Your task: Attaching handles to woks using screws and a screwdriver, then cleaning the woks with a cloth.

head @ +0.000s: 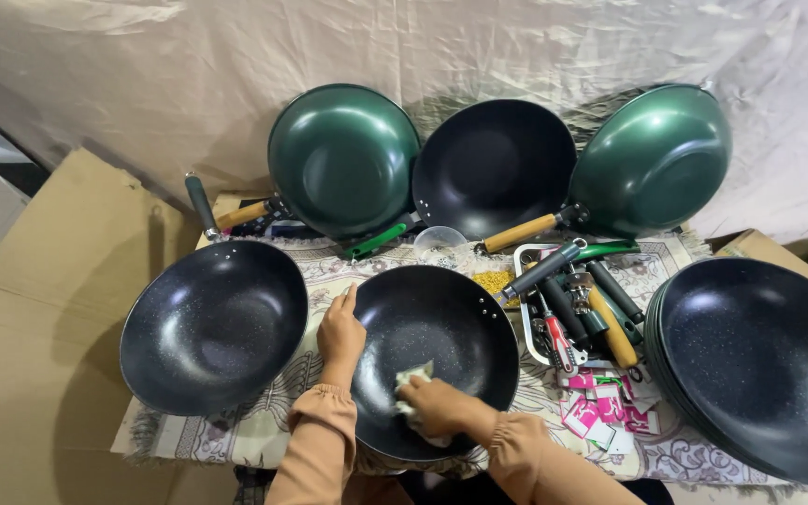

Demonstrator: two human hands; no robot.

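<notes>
A black speckled wok (441, 323) with a dark handle (542, 269) sits in the middle of the patterned cloth. My left hand (339, 335) grips its left rim. Inside the wok, my right hand (429, 403) presses a small pale cloth (412, 379) against the near inner wall. Both arms wear orange sleeves.
Another black wok (212, 323) lies at the left, and a stack of black woks (759, 360) at the right. Two green woks (343, 154) (655, 157) and a black one (493, 164) lean against the back sheet. A tray of handles and tools (584, 318), pink tags (600, 402), cardboard (39, 309).
</notes>
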